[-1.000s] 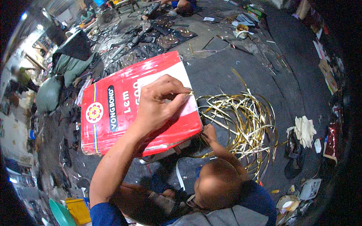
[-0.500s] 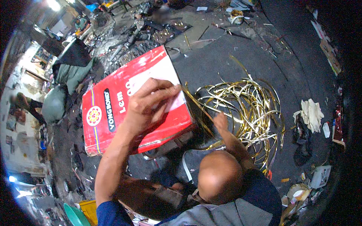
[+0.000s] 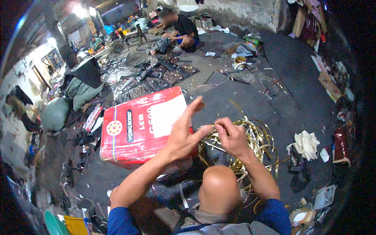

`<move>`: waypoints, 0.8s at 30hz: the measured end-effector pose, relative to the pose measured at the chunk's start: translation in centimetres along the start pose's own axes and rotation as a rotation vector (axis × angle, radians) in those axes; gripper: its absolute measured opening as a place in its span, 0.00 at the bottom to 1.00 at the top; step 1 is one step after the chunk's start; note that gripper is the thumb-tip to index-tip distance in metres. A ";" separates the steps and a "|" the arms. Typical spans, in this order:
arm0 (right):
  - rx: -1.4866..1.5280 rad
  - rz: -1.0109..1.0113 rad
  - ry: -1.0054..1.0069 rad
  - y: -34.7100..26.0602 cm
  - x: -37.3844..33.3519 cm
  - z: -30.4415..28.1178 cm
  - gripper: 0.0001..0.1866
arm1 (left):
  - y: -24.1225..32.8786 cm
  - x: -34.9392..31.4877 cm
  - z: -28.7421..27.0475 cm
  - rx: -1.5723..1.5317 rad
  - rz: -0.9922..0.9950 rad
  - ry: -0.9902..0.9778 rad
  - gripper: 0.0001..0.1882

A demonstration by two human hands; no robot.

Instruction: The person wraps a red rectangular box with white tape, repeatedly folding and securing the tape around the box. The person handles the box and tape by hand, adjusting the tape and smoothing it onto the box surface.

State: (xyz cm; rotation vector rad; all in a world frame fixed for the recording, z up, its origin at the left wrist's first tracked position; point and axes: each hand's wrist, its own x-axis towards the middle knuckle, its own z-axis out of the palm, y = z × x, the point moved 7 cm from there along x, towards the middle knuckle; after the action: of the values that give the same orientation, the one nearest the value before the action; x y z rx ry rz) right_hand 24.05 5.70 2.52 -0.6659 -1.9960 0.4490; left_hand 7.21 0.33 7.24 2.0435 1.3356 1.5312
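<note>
My left hand (image 3: 183,135) is open above the right side of a red cardboard box (image 3: 121,147), its fingers stretched and its thumb pointing at the other hand. Close to that thumb, my right hand (image 3: 233,137) is closed in a pinch. A gold glint shows at its fingertips, seemingly a thin gold strip, mostly hidden by the fingers. Under and beyond the right hand lies a tangled heap of gold and white strips (image 3: 264,135) on the dark floor. The box has a white patch on top, and my bare knee (image 3: 220,184) is just below the heap.
Rows of dark sandal parts (image 3: 168,72) lie beyond the box. Farther back, another person (image 3: 184,31) sits on the floor. A white cloth (image 3: 305,145) is at the right, near a clear plastic container (image 3: 324,197). Stuffed sacks (image 3: 56,113) stand at the left.
My left hand has lifted off the box top and moved right, its fingers straightening. The right hand has come up from the strips toward it. The view has tilted up, showing the seated person.
</note>
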 end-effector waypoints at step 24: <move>0.712 0.270 -0.958 -13.5 1.9 8.2 0.19 | 10.8 -11.2 -11.3 1.029 0.502 0.151 0.23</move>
State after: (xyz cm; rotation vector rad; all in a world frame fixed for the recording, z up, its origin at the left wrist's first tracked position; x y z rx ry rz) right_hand 12.51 -4.04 7.42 -0.2537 -2.3376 1.8014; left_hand 2.75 -17.71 12.11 3.1032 2.0739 1.2811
